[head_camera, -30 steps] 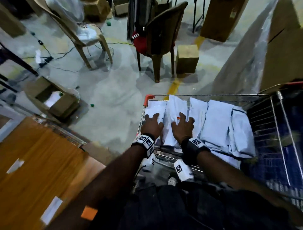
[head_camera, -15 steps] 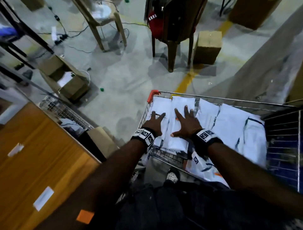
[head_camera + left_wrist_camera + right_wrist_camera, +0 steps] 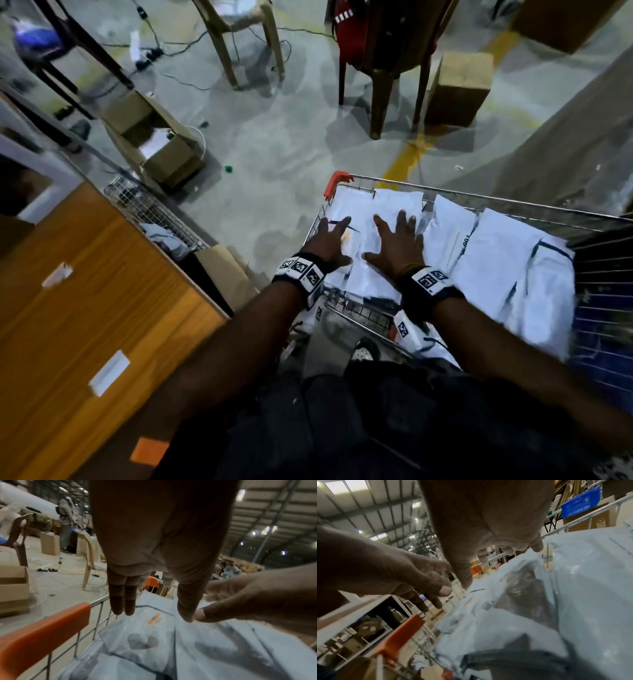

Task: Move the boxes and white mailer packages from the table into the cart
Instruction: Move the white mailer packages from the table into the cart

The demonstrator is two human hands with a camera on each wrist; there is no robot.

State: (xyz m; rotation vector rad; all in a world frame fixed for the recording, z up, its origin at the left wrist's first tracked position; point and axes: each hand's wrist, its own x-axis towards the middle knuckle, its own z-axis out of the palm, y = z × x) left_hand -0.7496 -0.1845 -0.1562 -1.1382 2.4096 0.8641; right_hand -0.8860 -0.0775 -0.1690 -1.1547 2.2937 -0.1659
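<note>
A wire cart with orange corner caps holds a pile of white mailer packages. My left hand and right hand are side by side over the left end of the pile, fingers straight and spread, holding nothing. In the left wrist view the left hand hovers just above a mailer and casts a shadow on it. The right hand is likewise just above the mailers. The wooden table lies at the left, with only paper labels on the part in view.
A wire basket and an open cardboard box sit beside the table. Two chairs and a shut cardboard box stand on the floor beyond the cart. Cables run across the far floor.
Both hands went from resting curled on the mailers to fingers spread and straight, slightly lifted. The head view has tilted down and shifted left.
</note>
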